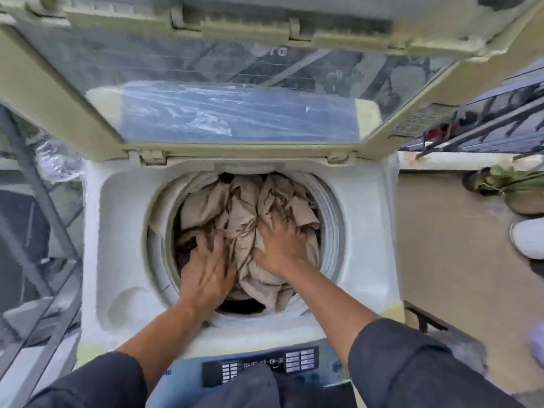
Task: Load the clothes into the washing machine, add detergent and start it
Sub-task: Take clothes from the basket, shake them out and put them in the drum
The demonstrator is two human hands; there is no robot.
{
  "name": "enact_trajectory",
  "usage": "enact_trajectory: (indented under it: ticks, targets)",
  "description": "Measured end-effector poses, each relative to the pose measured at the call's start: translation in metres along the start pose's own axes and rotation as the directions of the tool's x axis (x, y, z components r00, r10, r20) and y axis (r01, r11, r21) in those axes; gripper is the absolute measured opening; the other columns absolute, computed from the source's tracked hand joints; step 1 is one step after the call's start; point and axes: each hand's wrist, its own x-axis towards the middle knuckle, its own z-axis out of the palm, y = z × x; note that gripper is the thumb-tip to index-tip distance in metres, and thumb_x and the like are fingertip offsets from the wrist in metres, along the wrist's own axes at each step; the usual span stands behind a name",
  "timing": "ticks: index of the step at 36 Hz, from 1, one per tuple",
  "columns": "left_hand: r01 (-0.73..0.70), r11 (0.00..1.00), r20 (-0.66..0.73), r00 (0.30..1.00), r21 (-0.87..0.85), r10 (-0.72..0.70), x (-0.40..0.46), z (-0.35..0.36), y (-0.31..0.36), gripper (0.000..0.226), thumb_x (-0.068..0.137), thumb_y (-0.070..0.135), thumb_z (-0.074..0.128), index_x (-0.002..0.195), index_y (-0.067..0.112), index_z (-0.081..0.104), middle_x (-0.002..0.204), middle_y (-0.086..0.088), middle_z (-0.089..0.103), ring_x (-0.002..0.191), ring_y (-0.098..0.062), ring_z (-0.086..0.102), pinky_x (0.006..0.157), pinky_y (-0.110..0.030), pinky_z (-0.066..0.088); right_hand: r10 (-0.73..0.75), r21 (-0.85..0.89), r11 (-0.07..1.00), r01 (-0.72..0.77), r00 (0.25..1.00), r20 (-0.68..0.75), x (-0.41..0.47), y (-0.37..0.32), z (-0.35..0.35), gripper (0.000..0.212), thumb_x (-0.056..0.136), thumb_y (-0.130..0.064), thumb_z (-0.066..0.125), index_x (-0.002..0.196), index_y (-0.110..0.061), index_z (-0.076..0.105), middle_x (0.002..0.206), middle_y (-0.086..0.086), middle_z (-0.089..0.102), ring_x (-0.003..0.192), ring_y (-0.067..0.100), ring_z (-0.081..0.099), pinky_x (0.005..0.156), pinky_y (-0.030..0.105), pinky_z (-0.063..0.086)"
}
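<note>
A white top-loading washing machine [123, 231] stands below me with its lid [235, 92] raised. Its round drum holds a crumpled heap of beige clothes [235, 213], with something darker showing at the left. Both my hands are down inside the drum. My left hand [206, 269] lies flat on the left side of the heap, fingers spread. My right hand [279, 242] presses on the beige fabric at the right, fingers sunk into the folds. Neither hand clearly closes around the cloth. The dark control panel [260, 365] sits at the near edge, partly covered by my clothing.
A ledge with a potted plant [506, 181] and a white shoe [530, 237] lies to the right on a tan floor. Metal railings [485, 122] run at the upper right. Grey bars and glass stand at the left [35, 201].
</note>
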Motion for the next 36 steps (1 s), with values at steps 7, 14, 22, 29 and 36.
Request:
enact_trajectory:
  ticks: [7, 14, 22, 29, 36]
  targets:
    - [-0.236, 0.927, 0.224, 0.959, 0.291, 0.174, 0.039, 0.002, 0.01, 0.086, 0.089, 0.045, 0.059, 0.16, 0.038, 0.01, 0.164, -0.004, 0.012, 0.142, -0.038, 0.03, 0.097, -0.054, 0.046, 0.101, -0.006, 0.995, -0.101, 0.989, 0.107, 0.044, 0.022, 0.002, 0.096, 0.081, -0.073, 0.06, 0.159, -0.048, 0.009, 0.17, 0.005, -0.006, 0.141, 0.042, 0.033, 0.108, 0.064, 0.038]
    - [-0.104, 0.919, 0.495, 0.862, 0.38, -0.107, 0.074, -0.004, 0.006, 0.092, 0.094, 0.055, 0.056, 0.161, 0.043, -0.006, 0.162, -0.007, 0.033, 0.137, -0.034, 0.048, 0.1, -0.044, 0.051, 0.165, -0.03, 0.986, -0.163, 0.962, 0.216, 0.062, 0.034, 0.009, 0.104, 0.077, -0.093, 0.039, 0.161, -0.043, 0.003, 0.172, 0.001, -0.005, 0.144, 0.042, 0.034, 0.11, 0.063, 0.039]
    - [-0.177, 0.833, 0.653, 0.711, 0.524, -0.26, 0.07, -0.006, 0.015, 0.087, 0.094, 0.066, 0.045, 0.165, 0.041, 0.002, 0.169, -0.004, 0.028, 0.155, -0.034, 0.027, 0.122, -0.059, 0.028, 0.273, -0.412, 0.909, -0.066, 0.841, 0.467, 0.046, 0.05, 0.032, 0.093, 0.095, -0.073, 0.035, 0.164, -0.031, -0.01, 0.173, 0.009, 0.002, 0.157, 0.036, 0.015, 0.125, 0.061, 0.014]
    - [-0.163, 0.9, 0.761, 0.606, 0.404, -0.232, 0.071, -0.005, 0.011, 0.063, 0.092, 0.051, 0.042, 0.15, 0.028, 0.048, 0.158, 0.0, 0.048, 0.146, -0.031, 0.043, 0.114, -0.063, 0.037, 0.267, -0.449, 0.891, -0.063, 0.874, 0.407, 0.04, 0.03, 0.021, 0.055, 0.097, -0.036, 0.052, 0.149, -0.019, 0.049, 0.146, 0.01, 0.055, 0.13, 0.033, 0.054, 0.105, 0.062, 0.042]
    - [0.234, 0.966, 0.288, 0.938, -0.111, -0.194, 0.08, -0.025, 0.005, 0.04, 0.087, 0.056, 0.058, 0.108, 0.024, 0.072, 0.108, -0.005, 0.074, 0.103, -0.032, 0.071, 0.077, -0.035, 0.054, 0.149, -0.464, 0.883, -0.07, 0.98, 0.135, 0.036, -0.003, -0.03, 0.027, 0.094, -0.01, 0.053, 0.115, -0.013, 0.069, 0.113, 0.008, 0.068, 0.093, 0.029, 0.066, 0.075, 0.042, 0.056]
